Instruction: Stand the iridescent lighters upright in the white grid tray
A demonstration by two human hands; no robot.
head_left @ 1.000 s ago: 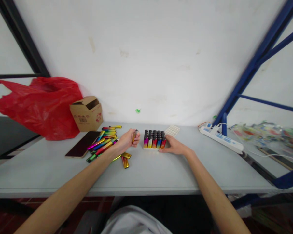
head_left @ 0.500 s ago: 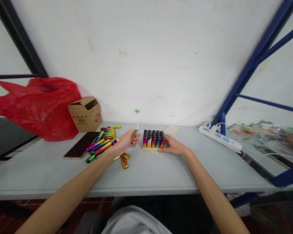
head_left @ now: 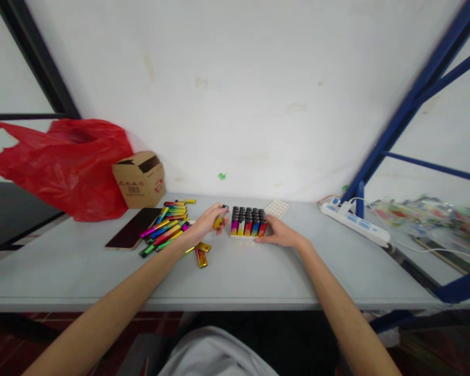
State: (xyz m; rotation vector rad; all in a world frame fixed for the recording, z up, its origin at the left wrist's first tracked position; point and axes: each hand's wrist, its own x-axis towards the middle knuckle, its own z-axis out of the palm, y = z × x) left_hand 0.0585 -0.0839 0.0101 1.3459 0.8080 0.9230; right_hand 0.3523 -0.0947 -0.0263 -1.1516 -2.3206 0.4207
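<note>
My left hand (head_left: 213, 220) is closed round a yellow lighter (head_left: 220, 219), its dark top tilted up and to the right. The hand is just left of a block of upright lighters (head_left: 248, 223) with black tops and coloured bodies, standing in rows in a white tray (head_left: 243, 237). My right hand (head_left: 279, 233) grips the right end of this tray, thumb at the front lower corner and fingers round the side. Under and beyond my left forearm lies a loose pile of shiny multicoloured lighters (head_left: 166, 228), partly hidden. Two gold ones (head_left: 201, 258) lie nearer the front.
A phone (head_left: 133, 228) lies left of the pile. Behind it stand an open cardboard box (head_left: 139, 181) and a red plastic bag (head_left: 74, 167). A white holed tray (head_left: 277, 209) lies behind my right hand. A power strip (head_left: 354, 223) with cables is at the right, by a blue frame (head_left: 399, 104).
The small flame on the lighter in my left hand is gone, and the lighter now leans more to the right. My right hand stays on the tray. The view has shifted slightly.
</note>
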